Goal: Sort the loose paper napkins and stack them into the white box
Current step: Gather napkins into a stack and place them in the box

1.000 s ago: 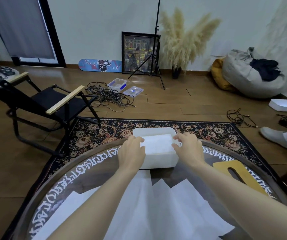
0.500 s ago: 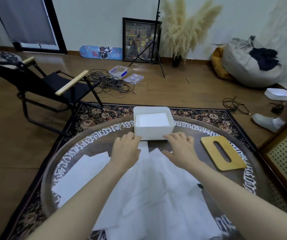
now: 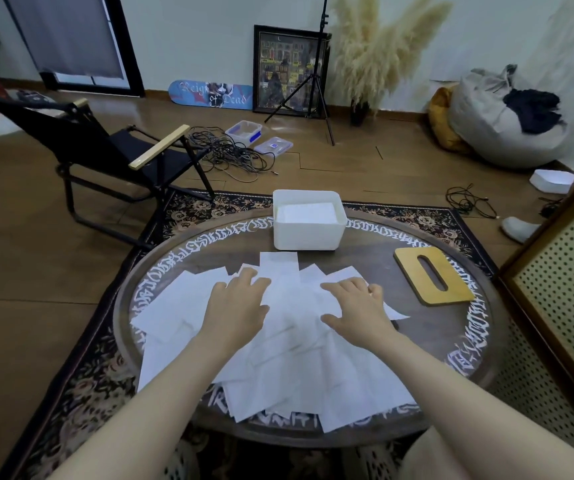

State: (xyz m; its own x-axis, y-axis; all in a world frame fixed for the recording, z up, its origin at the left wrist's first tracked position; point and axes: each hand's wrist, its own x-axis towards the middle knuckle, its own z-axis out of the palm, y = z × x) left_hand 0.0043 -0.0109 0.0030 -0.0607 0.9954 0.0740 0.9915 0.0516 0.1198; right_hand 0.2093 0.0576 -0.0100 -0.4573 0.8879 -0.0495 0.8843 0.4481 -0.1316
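Two bare hands lie palm-down on a spread of loose white paper napkins [image 3: 278, 348] that covers the middle and near part of the round dark wooden counter [image 3: 427, 344] with white lettering around its rim. The left hand [image 3: 235, 306] rests on the sheets with its fingers [image 3: 249, 277] extended and slightly spread, holding nothing; the thumb points toward the other hand. The right hand [image 3: 358, 308] lies flat in the same way, its fingers [image 3: 348, 285] straight and fanned wide, the thumb stretched out to the side; it grips nothing either.

Napkins overlap at many angles under and around both hands, and one rectangular sheet reaches out beyond the fingertips of the left hand. Just past that sheet, farther than the fingers of both hands, stands the white rectangular plastic box [image 3: 308, 233], at the far edge of the counter, with a flat stack of white napkins [image 3: 306, 213] already inside it, below the rim. Outward from the right hand's fingers, well apart from them, a flat yellow-brown wooden lid with a long oval slot [image 3: 452, 287] lies on the counter.

Beyond the counter, on the wooden floor, are a black folding chair with pale wooden armrests [image 3: 116, 150] and a patterned dark rug [image 3: 209, 209].
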